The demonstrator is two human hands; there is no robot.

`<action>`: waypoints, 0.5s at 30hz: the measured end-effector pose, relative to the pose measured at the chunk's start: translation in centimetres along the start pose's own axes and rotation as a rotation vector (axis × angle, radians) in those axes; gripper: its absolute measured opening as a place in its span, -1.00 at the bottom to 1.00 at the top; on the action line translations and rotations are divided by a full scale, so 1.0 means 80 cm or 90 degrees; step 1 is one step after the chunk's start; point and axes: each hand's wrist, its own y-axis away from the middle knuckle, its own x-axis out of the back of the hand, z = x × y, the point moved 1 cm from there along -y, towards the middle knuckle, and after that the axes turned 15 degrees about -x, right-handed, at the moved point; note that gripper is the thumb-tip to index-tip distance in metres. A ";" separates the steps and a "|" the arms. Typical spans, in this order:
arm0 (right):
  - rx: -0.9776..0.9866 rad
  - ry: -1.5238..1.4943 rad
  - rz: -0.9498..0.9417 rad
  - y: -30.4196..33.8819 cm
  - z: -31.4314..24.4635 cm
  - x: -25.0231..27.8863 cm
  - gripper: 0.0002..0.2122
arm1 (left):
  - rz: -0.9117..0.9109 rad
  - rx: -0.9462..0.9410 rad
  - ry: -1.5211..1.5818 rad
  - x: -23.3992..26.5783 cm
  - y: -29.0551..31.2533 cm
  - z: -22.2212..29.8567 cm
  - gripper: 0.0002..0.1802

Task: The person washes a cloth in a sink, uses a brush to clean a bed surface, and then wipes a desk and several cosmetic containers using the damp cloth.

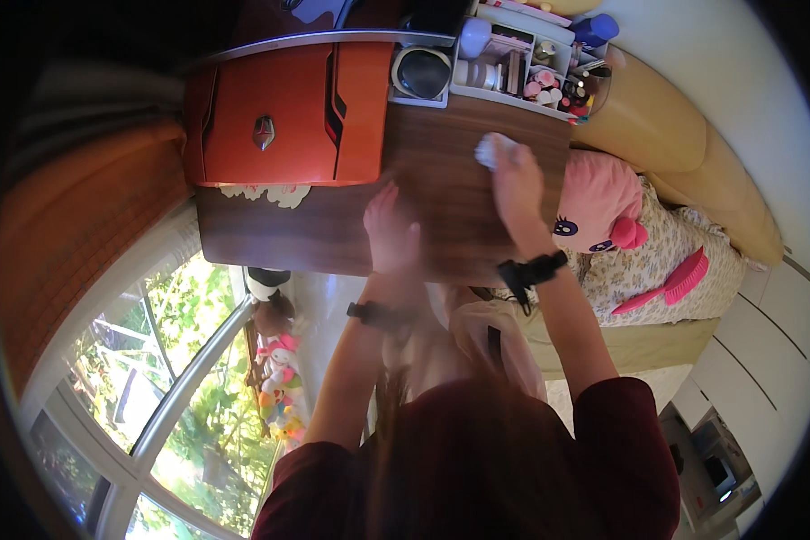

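Observation:
In my right hand (519, 189), a small white wad (489, 151), like a crumpled tissue or cloth, is gripped over the right part of the brown wooden desk (459, 216). Its exact kind is blurred. My left hand (391, 229) is held low over the desk's near middle, fingers stretched and thumb apart, with nothing in it. Whether it touches the wood I cannot tell. To the left lies a closed orange-red laptop (288, 117), with a pale scalloped mat (283, 193) poking out from under its near edge.
A white organizer (513, 94) full of cosmetics stands at the desk's far right, beside a tray with a dark rounded object (421, 72). Right of the desk, a pink plush pillow (603, 202) and a pink hairbrush (684, 279) lie on a bed. A window (180, 378) is at left.

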 end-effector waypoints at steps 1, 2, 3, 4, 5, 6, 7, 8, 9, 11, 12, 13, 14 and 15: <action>0.142 0.119 0.103 -0.011 0.036 0.027 -0.72 | -0.001 -0.008 0.005 0.002 -0.006 0.005 -0.38; 0.281 0.241 0.203 -0.017 0.069 0.042 -0.67 | 0.001 -0.010 0.002 0.002 -0.010 0.009 -0.43; 0.277 0.240 0.209 -0.016 0.082 0.050 -0.67 | 0.004 -0.010 -0.002 0.002 -0.013 0.012 -0.48; 0.235 0.253 0.210 -0.016 0.093 0.056 -0.64 | 0.003 -0.015 0.000 0.002 -0.014 0.013 -0.48; 0.194 0.264 0.210 -0.017 0.102 0.058 -0.60 | 0.000 -0.009 0.004 0.003 -0.014 0.012 -0.53; 0.193 0.259 0.214 -0.018 0.099 0.054 -0.60 | -0.002 -0.004 0.006 0.004 -0.016 0.010 -0.58; 0.208 0.257 0.231 -0.016 0.093 0.048 -0.60 | -0.003 -0.010 0.004 0.007 -0.033 0.015 -0.58; 0.224 0.254 0.248 -0.015 0.085 0.040 -0.59 | 0.012 -0.045 -0.032 0.009 -0.054 0.018 -0.60; 0.245 0.234 0.225 -0.013 0.074 0.028 -0.59 | 0.027 -0.079 -0.067 0.010 -0.078 0.024 -0.62; 0.266 0.177 0.156 0.001 0.037 -0.011 -0.59 | 0.064 -0.047 -0.136 0.002 -0.134 0.021 -0.53; 0.314 0.210 0.152 0.014 0.012 -0.019 -0.60 | 0.074 -0.039 -0.181 -0.005 -0.158 0.017 -0.45; 0.313 0.212 0.154 0.017 0.004 -0.028 -0.60 | 0.085 -0.032 -0.222 -0.018 -0.179 0.011 -0.36; 0.315 0.211 0.156 0.020 -0.004 -0.033 -0.60 | 0.065 -0.004 -0.251 -0.026 -0.194 0.003 -0.23; 0.321 0.203 0.154 0.021 -0.005 -0.034 -0.60 | 0.082 -0.005 -0.268 -0.035 -0.206 -0.004 -0.23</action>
